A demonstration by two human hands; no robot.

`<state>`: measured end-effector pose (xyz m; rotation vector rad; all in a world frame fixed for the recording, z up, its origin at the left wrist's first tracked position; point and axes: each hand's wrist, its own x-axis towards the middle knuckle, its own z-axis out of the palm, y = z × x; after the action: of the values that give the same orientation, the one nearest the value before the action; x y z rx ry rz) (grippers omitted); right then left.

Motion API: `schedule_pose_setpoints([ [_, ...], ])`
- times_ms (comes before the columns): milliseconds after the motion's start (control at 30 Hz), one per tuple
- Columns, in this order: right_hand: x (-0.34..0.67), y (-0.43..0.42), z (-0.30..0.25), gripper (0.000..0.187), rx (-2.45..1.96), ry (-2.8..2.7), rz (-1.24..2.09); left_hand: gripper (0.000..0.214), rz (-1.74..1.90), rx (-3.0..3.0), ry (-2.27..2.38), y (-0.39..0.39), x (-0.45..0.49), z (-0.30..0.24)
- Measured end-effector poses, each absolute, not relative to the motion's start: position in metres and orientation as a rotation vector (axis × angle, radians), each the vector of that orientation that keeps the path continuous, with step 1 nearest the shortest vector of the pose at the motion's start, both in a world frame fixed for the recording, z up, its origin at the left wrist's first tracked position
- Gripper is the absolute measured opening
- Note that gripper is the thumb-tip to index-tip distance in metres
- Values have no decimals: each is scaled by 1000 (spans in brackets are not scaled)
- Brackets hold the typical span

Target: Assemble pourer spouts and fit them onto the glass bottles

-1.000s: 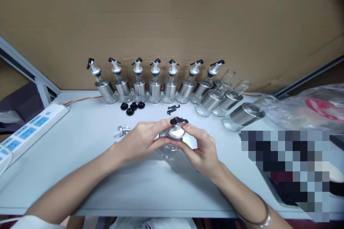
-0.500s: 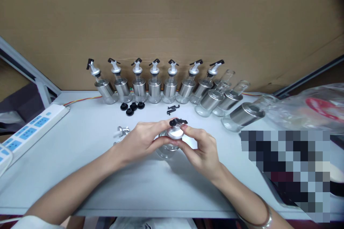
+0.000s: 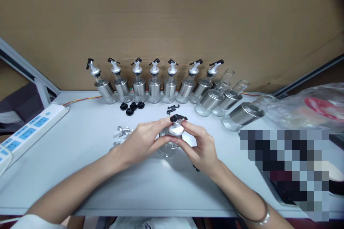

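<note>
A small glass bottle (image 3: 167, 148) with a steel collar stands on the white table (image 3: 80, 157) in front of me. My left hand (image 3: 142, 139) wraps its fingers round the bottle's neck from the left. My right hand (image 3: 200, 146) pinches the silver pourer cap (image 3: 176, 130) with its black lever (image 3: 178, 117) on top of the bottle. Both hands are closed on it.
Several finished bottles with pourers (image 3: 154, 82) line the cardboard wall. Three capless bottles (image 3: 228, 100) lean at the right. Black rubber stoppers (image 3: 131, 107), black levers (image 3: 172, 109) and silver pourer parts (image 3: 120, 132) lie loose. A power strip (image 3: 29, 127) lies at left; a plastic bag (image 3: 314, 109) at right.
The black lever on the cap has turned and shifted slightly left and up between my fingers. Both hands stayed on the bottle in nearly the same place.
</note>
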<state>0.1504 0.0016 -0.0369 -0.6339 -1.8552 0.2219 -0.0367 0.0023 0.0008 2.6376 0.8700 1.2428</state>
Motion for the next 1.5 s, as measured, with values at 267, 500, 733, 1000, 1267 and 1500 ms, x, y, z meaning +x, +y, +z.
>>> schedule_pose_setpoints([
  [267, 150, 2, -39, 50, -614, -1840, 239, 16, 1195, 2645, 859, 3, -39, 2],
  [500, 150, 2, -38, 52, -608, -1842, 235, 20, 1221, 2657, 844, 3, -38, 3],
  [733, 150, 1, -35, 55, -610, -1851, 204, 22, 1251, 2694, 843, 3, -36, 4],
  [1000, 150, 1, -38, 56, -574, -1837, 194, 21, 1244, 2679, 818, 2, -37, 5],
  [1267, 148, 0, -34, 56, -513, -1809, 296, 24, 1231, 2612, 792, -1, -37, 9],
  [1500, 147, -7, -39, 81, -531, -1888, 452, 18, 1419, 2493, 851, -6, -34, 11],
])
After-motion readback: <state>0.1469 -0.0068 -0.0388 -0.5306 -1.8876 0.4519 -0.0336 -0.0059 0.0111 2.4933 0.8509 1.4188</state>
